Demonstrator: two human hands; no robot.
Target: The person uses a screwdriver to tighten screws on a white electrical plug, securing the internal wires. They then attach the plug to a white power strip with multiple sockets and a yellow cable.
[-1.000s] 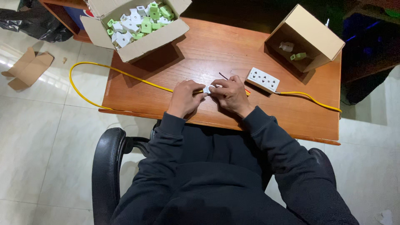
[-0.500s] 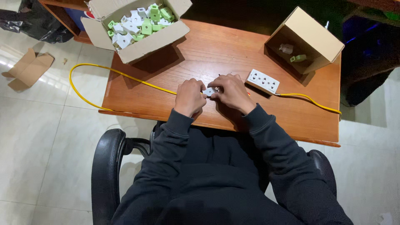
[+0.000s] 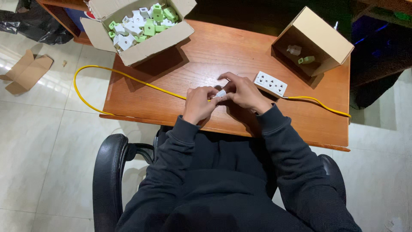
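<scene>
My left hand (image 3: pixel 199 103) and my right hand (image 3: pixel 243 91) meet over the middle of the wooden table (image 3: pixel 214 56). Between their fingertips they pinch a small white plug piece (image 3: pixel 220 93) at the end of a yellow cable (image 3: pixel 128 78). The cable runs left from my hands and loops off the table's left edge. A white socket strip (image 3: pixel 270 83) lies just right of my right hand, with another length of yellow cable (image 3: pixel 319 103) leaving it to the right.
An open cardboard box (image 3: pixel 141 25) of several white and green plug parts stands at the back left. A smaller box (image 3: pixel 317 38) on its side holds two parts at the back right. Cardboard scrap (image 3: pixel 25 71) lies on the tiled floor. A black chair armrest (image 3: pixel 107 172) is below.
My hands have stayed together on the white piece at the cable's end, with only the fingers shifting. The view sits slightly differently over the table.
</scene>
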